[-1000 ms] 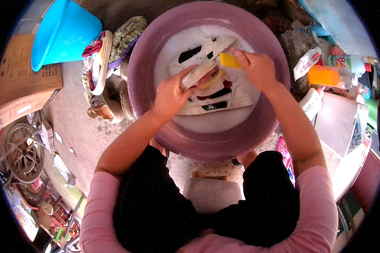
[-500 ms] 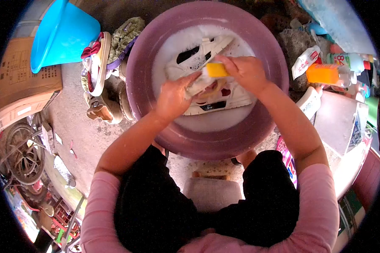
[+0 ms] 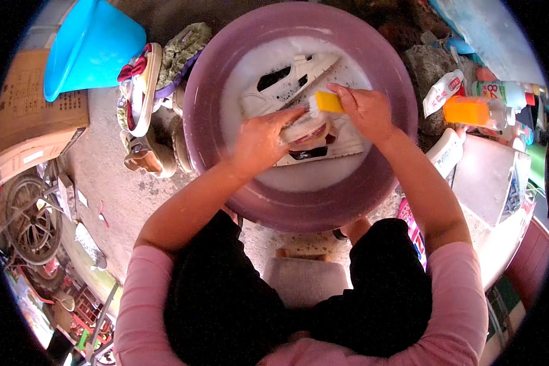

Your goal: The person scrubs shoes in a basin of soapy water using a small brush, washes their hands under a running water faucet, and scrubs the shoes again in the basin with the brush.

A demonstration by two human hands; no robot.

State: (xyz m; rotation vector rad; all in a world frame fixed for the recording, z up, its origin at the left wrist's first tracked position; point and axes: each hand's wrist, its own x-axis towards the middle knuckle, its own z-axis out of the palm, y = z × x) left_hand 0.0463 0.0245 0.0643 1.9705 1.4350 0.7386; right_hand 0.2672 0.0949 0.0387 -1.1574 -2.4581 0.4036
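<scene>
A purple basin (image 3: 204,100) holds foamy water and white shoes (image 3: 262,100) with black panels. Over the water, my left hand (image 3: 262,139) grips a light shoe (image 3: 305,131) with a dark red part, its fingers wrapped on the near side. My right hand (image 3: 367,111) is closed on a yellow brush (image 3: 328,102), whose pale bristle side faces the held shoe. The brush is at the upper end of that shoe. My right fingers hide part of the brush.
To the left are a blue bucket (image 3: 94,52), a cardboard box (image 3: 33,113) and several shoes (image 3: 146,155) on the floor. At the right lie a bottle of orange liquid (image 3: 466,110), a white packet (image 3: 443,91) and a white brush (image 3: 446,148).
The yellow brush first moved left onto the held shoe, then back right. My left hand and the shoe have shifted slightly right and down.
</scene>
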